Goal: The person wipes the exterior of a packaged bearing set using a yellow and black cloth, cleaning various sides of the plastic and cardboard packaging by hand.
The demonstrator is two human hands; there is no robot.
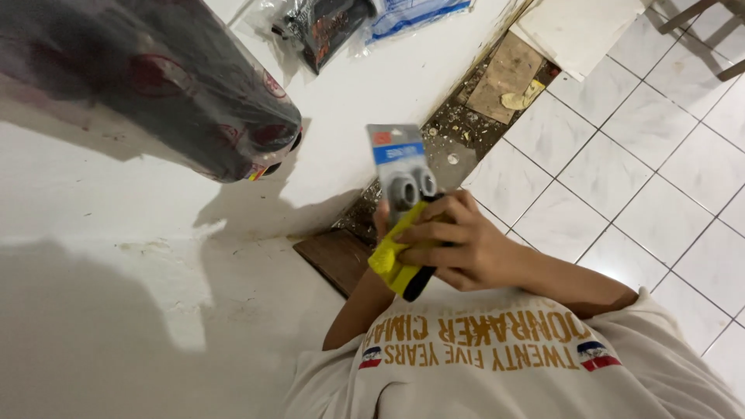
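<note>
In front of my chest I hold up a blister pack (400, 167): a grey card with a blue label and two grey round parts under clear plastic. My right hand (466, 248) comes in from the right. Its fingers are curled over the foot of the pack and around a yellow-and-black tool handle (400, 271) pressed against it. My left hand (381, 219) is almost wholly hidden behind the pack, with only fingertips showing at its left edge above my bare left forearm (353, 306).
A big dark object wrapped in clear plastic (155, 85) lies on the white surface (101, 256) at the upper left. Plastic bags (334, 23) lie at the top. A strip of rubble (458, 124), cardboard (508, 74) and a brown board (337, 260) border the white floor tiles (644, 171).
</note>
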